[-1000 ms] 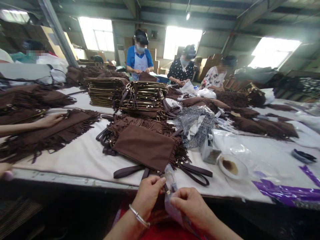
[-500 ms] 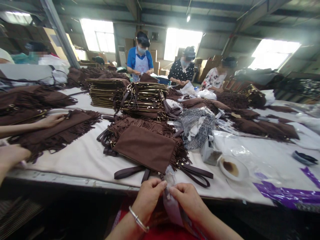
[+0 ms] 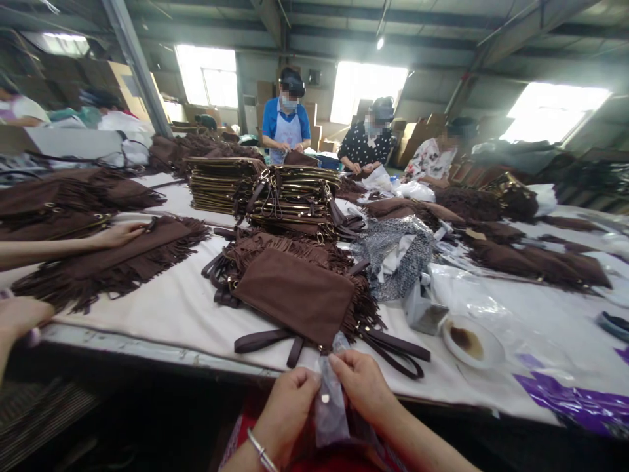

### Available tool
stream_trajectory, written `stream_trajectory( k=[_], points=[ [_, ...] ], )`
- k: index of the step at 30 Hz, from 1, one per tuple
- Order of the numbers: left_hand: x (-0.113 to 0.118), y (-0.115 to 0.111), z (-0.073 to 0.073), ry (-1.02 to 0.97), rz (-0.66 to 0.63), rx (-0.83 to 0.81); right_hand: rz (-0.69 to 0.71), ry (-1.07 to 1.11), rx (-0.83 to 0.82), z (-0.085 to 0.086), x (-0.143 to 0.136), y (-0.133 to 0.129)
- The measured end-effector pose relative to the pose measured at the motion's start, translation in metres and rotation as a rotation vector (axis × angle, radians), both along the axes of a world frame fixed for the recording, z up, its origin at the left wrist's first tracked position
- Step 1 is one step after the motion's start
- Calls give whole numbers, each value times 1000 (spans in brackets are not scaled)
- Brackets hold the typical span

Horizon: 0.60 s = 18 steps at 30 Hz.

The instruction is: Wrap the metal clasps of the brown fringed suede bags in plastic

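My left hand (image 3: 291, 401) and my right hand (image 3: 362, 380) are at the table's front edge, each closed in a pinch on a strip of translucent plastic film (image 3: 330, 413). The film hangs between them over my lap, and a small pale spot shows on it. Its upper end touches the lower right corner of a flat brown pouch (image 3: 295, 292). This pouch lies on a pile of brown fringed bags (image 3: 289, 244). Dark wrist straps (image 3: 260, 341) stick out at the pile's front left, and more straps (image 3: 398, 347) at the front right.
Behind the pile rise stacks of gold-zipped brown pouches (image 3: 226, 187). A grey speckled bundle (image 3: 393, 255), a stained white dish (image 3: 472, 341) and purple plastic (image 3: 570, 396) lie to the right. At left, a co-worker's hand (image 3: 120, 234) rests on a fringed bag. Several people work across the table.
The view has swung slightly left. My left hand has dropped a little while my right has risen, and the film between them shows more openly. The co-worker's hands at left have shifted slightly.
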<state>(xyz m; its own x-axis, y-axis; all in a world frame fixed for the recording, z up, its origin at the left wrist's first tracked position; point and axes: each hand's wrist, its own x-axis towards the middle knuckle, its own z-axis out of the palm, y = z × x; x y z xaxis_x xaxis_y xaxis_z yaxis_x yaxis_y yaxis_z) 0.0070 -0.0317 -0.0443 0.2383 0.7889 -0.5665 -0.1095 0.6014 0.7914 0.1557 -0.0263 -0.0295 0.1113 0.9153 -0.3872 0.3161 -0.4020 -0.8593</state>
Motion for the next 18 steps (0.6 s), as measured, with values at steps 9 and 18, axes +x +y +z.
stream_trajectory(
  k=[9, 18],
  points=[
    [-1, 19, 8, 479, -38, 363, 1, 144, -253, -8, -8, -12],
    [6, 26, 8, 361, -65, 184, -15, 157, -215, -6, -15, -2]
  ],
)
